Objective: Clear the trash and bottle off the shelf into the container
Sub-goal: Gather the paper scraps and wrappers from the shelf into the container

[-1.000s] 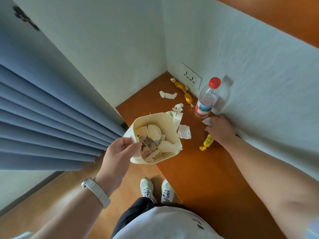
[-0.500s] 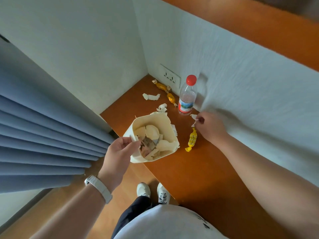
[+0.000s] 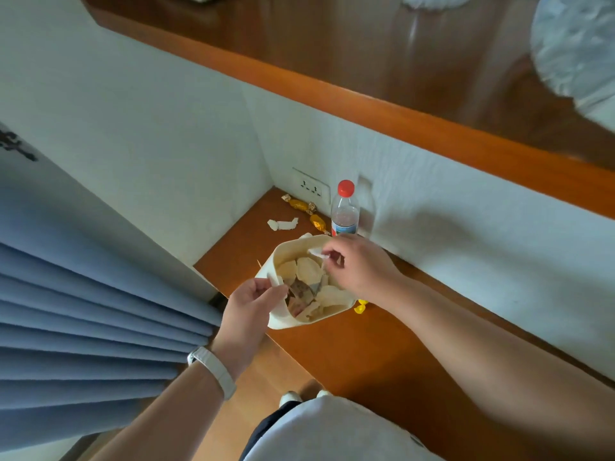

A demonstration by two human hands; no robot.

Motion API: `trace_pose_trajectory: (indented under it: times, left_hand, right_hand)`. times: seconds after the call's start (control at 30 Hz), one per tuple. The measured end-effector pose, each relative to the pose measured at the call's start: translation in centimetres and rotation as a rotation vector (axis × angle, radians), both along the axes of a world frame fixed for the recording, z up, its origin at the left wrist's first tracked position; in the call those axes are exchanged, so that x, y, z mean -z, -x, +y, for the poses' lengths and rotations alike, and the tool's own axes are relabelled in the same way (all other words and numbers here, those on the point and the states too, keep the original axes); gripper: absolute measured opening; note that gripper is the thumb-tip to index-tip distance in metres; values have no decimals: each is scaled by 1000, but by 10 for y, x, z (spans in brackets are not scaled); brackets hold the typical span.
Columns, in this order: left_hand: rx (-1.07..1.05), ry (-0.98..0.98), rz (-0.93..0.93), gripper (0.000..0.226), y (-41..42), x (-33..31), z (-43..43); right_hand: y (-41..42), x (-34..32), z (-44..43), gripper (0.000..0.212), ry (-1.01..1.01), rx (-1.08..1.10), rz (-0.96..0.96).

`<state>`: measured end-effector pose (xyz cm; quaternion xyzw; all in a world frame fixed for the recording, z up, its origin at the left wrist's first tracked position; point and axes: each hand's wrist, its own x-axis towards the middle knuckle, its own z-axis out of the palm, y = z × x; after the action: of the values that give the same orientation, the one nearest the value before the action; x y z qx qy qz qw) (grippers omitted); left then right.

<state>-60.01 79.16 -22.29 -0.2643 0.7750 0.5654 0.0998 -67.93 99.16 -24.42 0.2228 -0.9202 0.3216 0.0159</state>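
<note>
Shelf holds one bottle, two gold candies, one paper scrap.

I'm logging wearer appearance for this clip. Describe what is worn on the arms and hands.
Both forearms are bare, with no sleeves reaching them. The left wrist carries a white wristband, smooth and strap-like, probably a watch or fitness band; its face is not visible. The left hand and right hand wear no gloves, and no rings are discernible. The right wrist is bare.

Wooden shelf, bottle, candies, paper scrap
</note>
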Motion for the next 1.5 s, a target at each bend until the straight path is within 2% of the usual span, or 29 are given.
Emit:
trace_pose_trajectory:
  times: [0.13, 0.27, 0.47, 0.63, 0.77, 0.9, 1.0, 1.13, 1.3, 1.43, 1.5]
  left_hand:
    - [50, -10, 18, 20, 1, -1, -4]
    - [61, -38, 15, 18, 2, 0, -11]
    - [75, -42, -7, 18, 7, 10, -33]
    - [47, -63, -38, 39, 10, 14, -47]
    - [-14, -68, -46, 21, 12, 21, -57]
    - [-58, -62, -57, 27, 12, 23, -65]
    - [-92, -56, -59, 15, 13, 24, -65]
    - [-86, -60, -78, 15, 15, 24, -63]
    - [-50, -80, -85, 37, 18, 21, -57]
    - [-2, -41, -79, 18, 20, 22, -56]
    - [24, -7, -68, 17, 21, 22, -54]
  right_hand:
    - [-1, 4, -4, 16, -122, 30, 3]
    - [-4, 9, -3, 28, -46, 74, -29]
    - [-1, 29, 11, 22, -28, 169, -50]
    - [7, 74, 26, 34, -248, 254, -282]
    - [7, 108, 33, 49, -424, 164, -427]
    - [8, 127, 38, 59, -502, 83, -522]
    - [11, 133, 44, 55, -483, 63, -535]
    - [17, 137, 53, 49, -516, 51, -488]
    - [12, 140, 57, 34, -535, 68, -361]
    - [6, 140, 58, 23, -560, 53, -323]
    - [3, 141, 59, 19, -583, 32, -344]
